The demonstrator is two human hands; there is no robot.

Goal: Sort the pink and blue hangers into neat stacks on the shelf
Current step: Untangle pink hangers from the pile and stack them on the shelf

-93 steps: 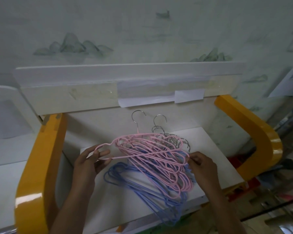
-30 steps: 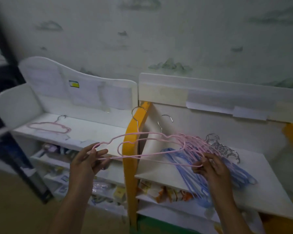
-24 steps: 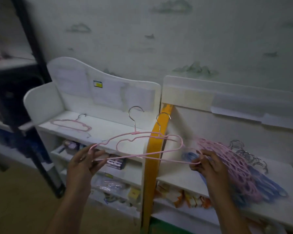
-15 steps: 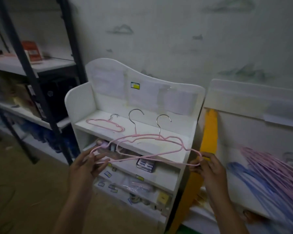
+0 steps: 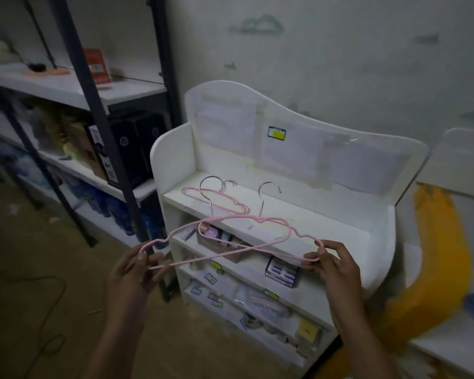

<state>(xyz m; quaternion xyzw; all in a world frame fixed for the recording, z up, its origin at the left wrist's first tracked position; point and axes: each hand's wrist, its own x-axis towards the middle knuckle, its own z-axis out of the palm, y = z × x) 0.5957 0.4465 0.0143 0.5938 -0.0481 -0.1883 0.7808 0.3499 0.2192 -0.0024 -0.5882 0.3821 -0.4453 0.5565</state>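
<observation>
Pink wire is all that joins the two hands: a pair of pink hangers (image 5: 231,243), held roughly level and overlapping, in the air in front of the small white shelf unit (image 5: 386,231). Their steel hooks stand up side by side above the top shelf board, where a pink stack (image 5: 216,199) already lies toward the left end.

The likeliest trouble is tangling. Two hangers carried together can slide out of register, and one hook could catch the other's frame or a hook of the resting stack as they come down, dragging that stack askew. The thin wire offers little to hold, so a loosened fingertip could let one end drop toward the floor or onto the clutter of small boxes on the shelves below. The top board is also shallow, and a hanger set too far forward may overhang and slide off.

The left hand (image 5: 133,273) pinches the left shoulder tips between thumb and curled fingers. The right hand (image 5: 333,266) pinches the right tips the same way, knuckles up. Both forearms reach forward from the bottom of the view, well apart.
</observation>
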